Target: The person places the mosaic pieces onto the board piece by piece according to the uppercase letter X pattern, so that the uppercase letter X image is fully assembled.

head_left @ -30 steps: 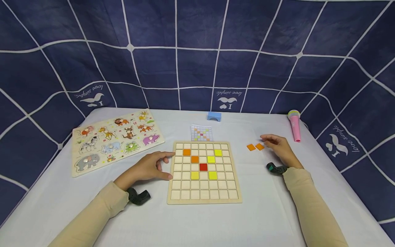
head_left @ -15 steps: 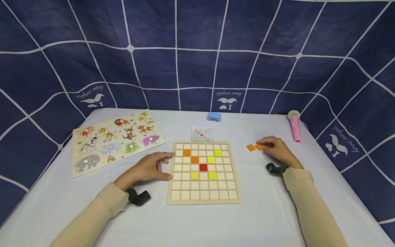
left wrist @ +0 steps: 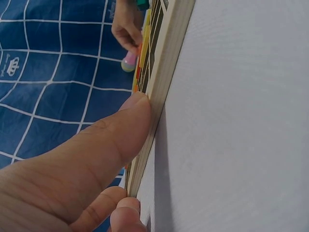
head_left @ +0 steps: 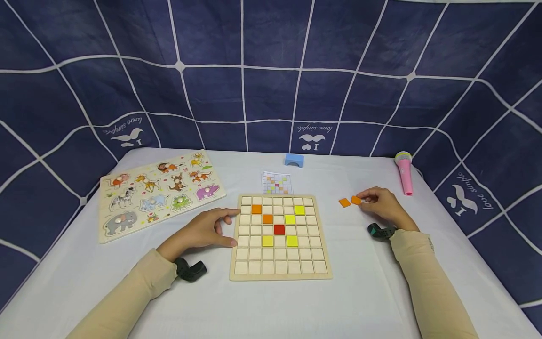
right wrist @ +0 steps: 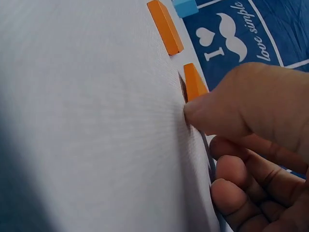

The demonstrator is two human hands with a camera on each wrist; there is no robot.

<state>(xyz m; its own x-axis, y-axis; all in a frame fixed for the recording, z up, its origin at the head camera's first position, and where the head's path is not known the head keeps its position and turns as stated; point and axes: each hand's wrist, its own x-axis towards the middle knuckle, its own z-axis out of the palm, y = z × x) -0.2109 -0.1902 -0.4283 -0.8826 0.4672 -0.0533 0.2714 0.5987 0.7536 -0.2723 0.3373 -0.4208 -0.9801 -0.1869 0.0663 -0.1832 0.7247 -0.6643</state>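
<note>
Near the right edge of the white tabletop (head_left: 364, 292), the right hand (head_left: 383, 206) pinches 1 small orange square tile (head_left: 356, 200). The left hand (head_left: 203, 230) rests flat, fingers loose, touching the wooden grid board (head_left: 279, 272).

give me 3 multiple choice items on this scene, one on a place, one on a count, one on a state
1. Where does the pink toy microphone lie?
A. at the table's far right
B. on the animal puzzle
C. on the grid board

2. How many loose orange tiles lie right of the grid board?
A. one
B. two
C. four

3. What is the right hand doing?
A. resting flat on the board
B. pinching the nearer orange tile
C. holding the microphone

Key: 1 A, it lies by the right edge near the backdrop. 2 B, the pinched tile and the other orange tile beside it. 3 B, the right wrist view shows the thumb against that tile, its edge tipped up; the left hand presses the board's edge.
</note>
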